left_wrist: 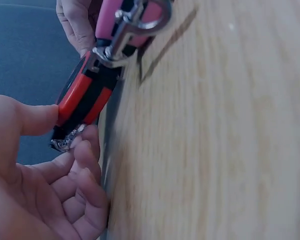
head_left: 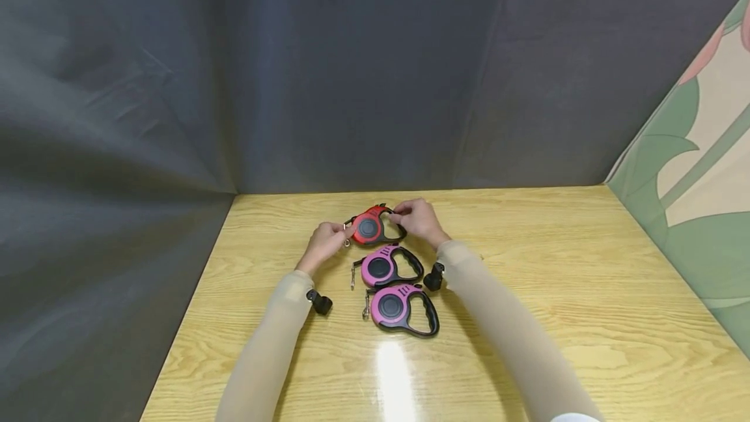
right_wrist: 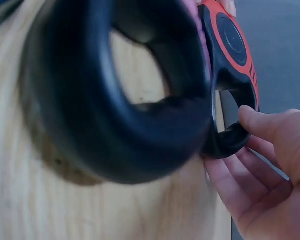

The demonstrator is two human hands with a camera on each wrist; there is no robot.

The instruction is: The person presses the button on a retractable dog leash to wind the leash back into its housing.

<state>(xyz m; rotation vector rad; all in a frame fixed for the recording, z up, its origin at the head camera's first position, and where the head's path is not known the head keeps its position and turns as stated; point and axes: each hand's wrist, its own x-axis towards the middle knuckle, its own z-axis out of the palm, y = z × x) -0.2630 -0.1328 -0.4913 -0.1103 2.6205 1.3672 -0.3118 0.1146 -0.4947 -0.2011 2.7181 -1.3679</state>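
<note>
A red and black retractable dog leash [head_left: 368, 228] lies farthest back in a column of three on the wooden table. My left hand [head_left: 326, 241] holds its left end, thumb on the red casing and fingers beside its metal clip in the left wrist view. From the other side my right hand [head_left: 419, 219] pinches the black loop handle [right_wrist: 231, 141] between thumb and fingers. Just nearer lies a pink and black leash [head_left: 378, 268], and a second pink leash [head_left: 390, 307] is in front of that. Both pink ones have their clips toward the left and handles toward the right.
The wooden table [head_left: 556, 266] ends at a dark curtain [head_left: 375, 83] behind and on the left. A floral panel [head_left: 703, 181] borders the right side. Each wrist wears a small black camera, the right one close to the pink leashes' handles.
</note>
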